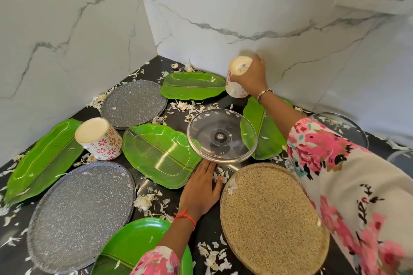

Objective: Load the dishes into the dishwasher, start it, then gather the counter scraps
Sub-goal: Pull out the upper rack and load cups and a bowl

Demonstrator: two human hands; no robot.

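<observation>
- Where the black counter [207, 230] meets the marble wall [223, 18], the right hand [252, 76] grips a cup [237, 80] from the side. Its fingers are curled round the body, and the cup is tilted so its labelled base faces up.
- The cup's lower rim sits between two green leaf-shaped plates [192, 85]; I cannot tell whether it touches the counter.
- The left hand [201, 187] lies flat on the counter with its fingers [206, 168] straight and close together, thumb spread to the side, holding nothing.
- Its fingertips reach the near edge of a glass lid [221, 134]; whether they touch it I cannot tell.
- The lid overlaps the leaf-shaped plates on either side of it.
- A second cup [98, 140] stands base-up at the left, between two more leaf-shaped plates.
- Two grey plates [82, 214] lie at the left, a tan plate [272, 219] lies just right of the left hand, and a round green plate [138, 241] lies under the left forearm.
- White scraps [145, 202] are scattered over the counter between the dishes.
</observation>
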